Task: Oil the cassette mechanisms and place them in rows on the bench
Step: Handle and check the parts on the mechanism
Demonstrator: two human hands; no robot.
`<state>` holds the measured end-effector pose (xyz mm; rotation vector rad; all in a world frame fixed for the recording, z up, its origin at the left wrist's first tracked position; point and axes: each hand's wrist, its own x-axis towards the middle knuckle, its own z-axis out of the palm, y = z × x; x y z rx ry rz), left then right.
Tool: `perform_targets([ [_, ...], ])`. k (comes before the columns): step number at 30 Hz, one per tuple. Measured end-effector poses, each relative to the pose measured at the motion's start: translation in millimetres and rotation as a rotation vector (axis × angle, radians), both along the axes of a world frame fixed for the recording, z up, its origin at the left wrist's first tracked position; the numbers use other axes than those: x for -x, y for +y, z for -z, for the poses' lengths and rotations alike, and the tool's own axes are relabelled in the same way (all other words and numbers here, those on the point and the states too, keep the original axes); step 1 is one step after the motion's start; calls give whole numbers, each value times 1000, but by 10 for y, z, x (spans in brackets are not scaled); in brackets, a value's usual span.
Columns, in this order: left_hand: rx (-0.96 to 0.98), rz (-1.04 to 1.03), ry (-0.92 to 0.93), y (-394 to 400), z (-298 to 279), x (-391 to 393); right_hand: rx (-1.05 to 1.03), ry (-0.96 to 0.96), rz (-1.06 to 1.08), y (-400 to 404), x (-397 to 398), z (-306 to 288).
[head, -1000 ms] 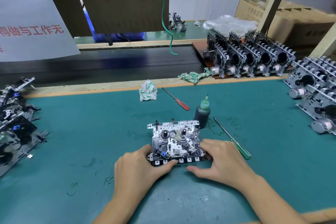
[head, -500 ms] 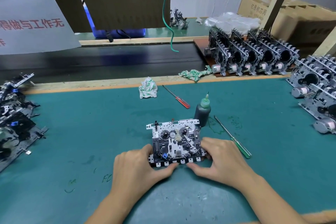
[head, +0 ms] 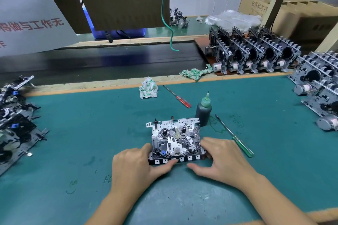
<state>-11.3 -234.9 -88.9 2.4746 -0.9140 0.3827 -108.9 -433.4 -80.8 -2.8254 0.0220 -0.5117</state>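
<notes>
A cassette mechanism (head: 174,138) lies flat on the green mat (head: 91,133) in front of me. My left hand (head: 136,164) grips its near-left corner, thumb under the front key row. My right hand (head: 222,159) holds its near-right corner, thumb along the front edge. A dark oil bottle (head: 203,110) with a green needle cap stands upright just behind the mechanism's far-right corner. Rows of mechanisms stand on edge at the back right (head: 256,53) and at the far right (head: 321,93).
A green-handled screwdriver (head: 236,138) lies right of my right hand and a red-handled one (head: 178,97) behind the mechanism. Two crumpled rags (head: 148,90) (head: 193,73) sit near the bench's wooden back edge. A pile of mechanisms (head: 14,124) fills the left edge. A black conveyor belt (head: 109,64) runs behind.
Both hands keep their hold on the mechanism, which stays in place. Only the camera has shifted slightly.
</notes>
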Motion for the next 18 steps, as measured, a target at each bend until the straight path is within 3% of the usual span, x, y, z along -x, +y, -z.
perform_targets([
  [7, 92, 144, 84, 31, -31, -67, -36, 45, 50, -10, -1, 30],
  [18, 45, 188, 204, 81, 18, -66, -101, 106, 122, -15, -26, 30],
])
